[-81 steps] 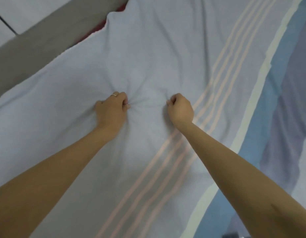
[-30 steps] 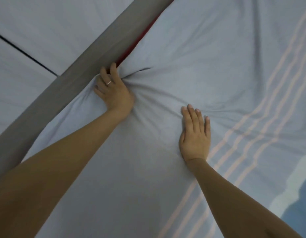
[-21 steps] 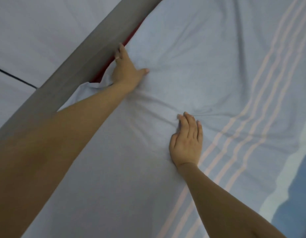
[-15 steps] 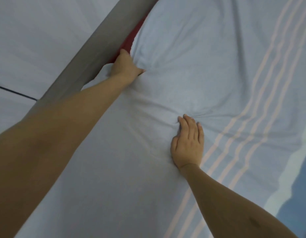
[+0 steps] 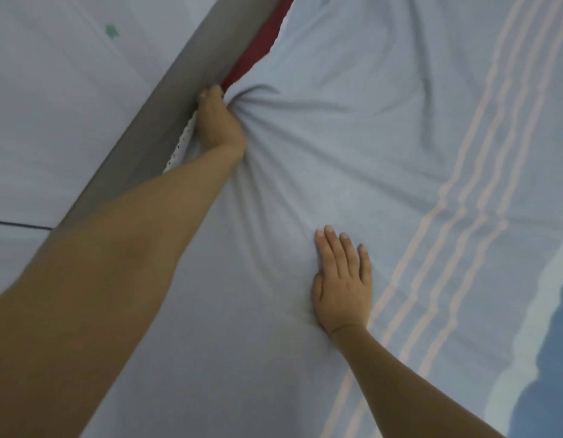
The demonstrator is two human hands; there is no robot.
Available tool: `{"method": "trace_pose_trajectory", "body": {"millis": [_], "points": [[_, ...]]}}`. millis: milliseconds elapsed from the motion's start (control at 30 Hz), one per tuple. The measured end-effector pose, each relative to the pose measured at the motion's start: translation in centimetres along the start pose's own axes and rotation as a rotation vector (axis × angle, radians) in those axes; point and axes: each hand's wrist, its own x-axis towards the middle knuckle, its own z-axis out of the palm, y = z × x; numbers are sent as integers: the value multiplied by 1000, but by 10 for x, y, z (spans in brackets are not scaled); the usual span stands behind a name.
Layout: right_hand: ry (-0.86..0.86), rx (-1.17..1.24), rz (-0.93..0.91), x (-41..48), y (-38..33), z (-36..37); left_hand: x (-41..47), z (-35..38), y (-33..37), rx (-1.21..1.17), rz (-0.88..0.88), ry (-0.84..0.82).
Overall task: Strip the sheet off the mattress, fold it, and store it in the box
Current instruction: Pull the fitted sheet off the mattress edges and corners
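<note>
1. The person's left hand [image 5: 217,123] has reached the side of the bed. It now clutches a bunch of the pale blue sheet [image 5: 384,137] at its edge, fingers curled into the gap beside the grey bed frame [image 5: 166,109]. A moment ago those fingers were only sliding into that gap.
2. Creases fan out from the grip across the sheet. A wedge of red mattress [image 5: 254,55] shows above the hand, wider than half a second ago. A white dotted trim [image 5: 181,146] peeks out just below the hand.
3. The right hand [image 5: 342,281] stays flat with fingers straight, pressing the sheet down near its pink stripes. It holds nothing.
4. The sheet still covers nearly all the mattress. To my eye the stripping has only begun, with this side edge coming loose. Folding has not started, and no box is in view.
</note>
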Motion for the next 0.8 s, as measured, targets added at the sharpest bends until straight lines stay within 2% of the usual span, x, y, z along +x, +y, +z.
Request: {"method": "trace_pose_trajectory", "body": {"millis": [67, 167, 233, 333, 400, 500, 600, 700, 800], "points": [[-2, -28, -2, 1, 1, 0, -1, 5, 0, 9, 5, -48], [-30, -57, -6, 1, 0, 0, -16, -7, 6, 12, 80, -205], [-50, -47, 2, 1, 0, -2, -51, -25, 4, 106, 245, -278], [-73, -34, 4, 1, -1, -4, -134, -61, -31, 270, 619, -379], [-93, -23, 9, 4, -2, -4, -186, -80, -69, 371, 737, -458], [-117, -19, 4, 1, -3, -5, -223, -80, -102, 517, 581, -489], [-150, -23, 28, 4, -6, -9, -217, -68, -95, 546, 397, -415], [-210, 27, 27, 4, -13, -20, -217, -67, -98, 562, 412, -408], [-211, 11, -206, -9, 21, -41, -219, -68, -102, 551, 450, -390]]}}
